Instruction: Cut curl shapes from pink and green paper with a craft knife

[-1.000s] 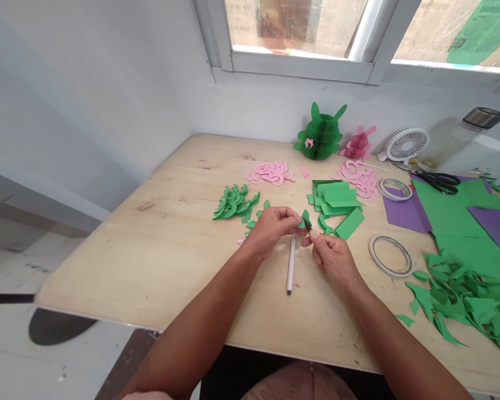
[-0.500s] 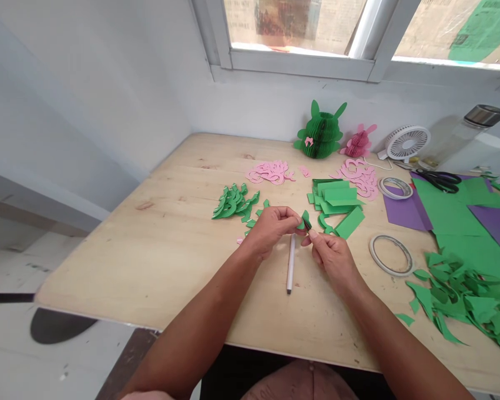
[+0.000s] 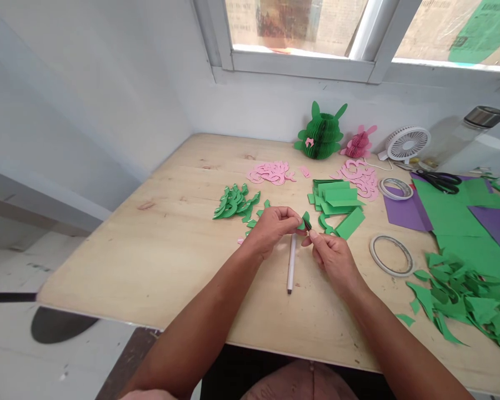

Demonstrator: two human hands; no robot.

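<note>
A small folded green paper piece (image 3: 305,219) is held up over the table between my two hands. My left hand (image 3: 278,225) pinches its left side between thumb and fingers. From the lower right, my right hand (image 3: 332,253) pinches its other end, where a narrow dark part shows that I cannot make out. Beneath the hands a white pen (image 3: 291,266) with a dark tip lies on the table. Just behind them is a stack of folded green paper strips (image 3: 339,197). Curled green cutouts (image 3: 235,201) lie beyond my left hand.
Pink paper cutouts (image 3: 270,172) form piles farther back. A green paper figure (image 3: 320,136), a pink one (image 3: 359,142) and a small fan (image 3: 408,143) stand by the wall. To the right are tape rolls (image 3: 373,255), black scissors (image 3: 448,182), green scraps (image 3: 458,300) and paper sheets.
</note>
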